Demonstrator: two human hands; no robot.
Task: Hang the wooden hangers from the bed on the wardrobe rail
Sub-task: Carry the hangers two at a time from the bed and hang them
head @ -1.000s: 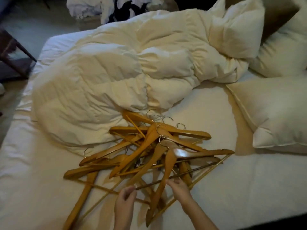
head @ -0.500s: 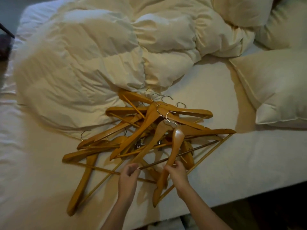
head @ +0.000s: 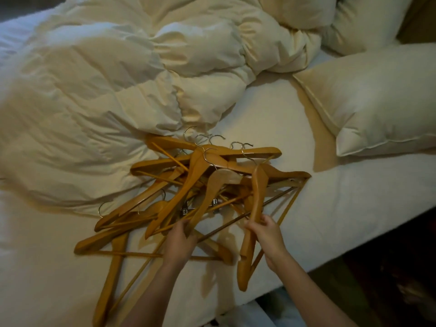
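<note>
Left hand [head: 179, 238]: you are gripping one hanger arm at lower centre.
Right hand [head: 266, 234]: you are clutching a tilted hanger [head: 253, 208].
Hangers [head: 188, 182]: lying heaped mid-frame on the bed [head: 330, 208].

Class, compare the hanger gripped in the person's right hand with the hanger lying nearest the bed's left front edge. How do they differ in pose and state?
The held hanger is tilted up off the pile in the right hand; the loose hanger lies flat on the sheet, untouched. The held hanger's metal hook shows above the pile; the loose hanger's hook cannot be seen. Both are the same orange-brown wood with a thin bottom bar.
</note>
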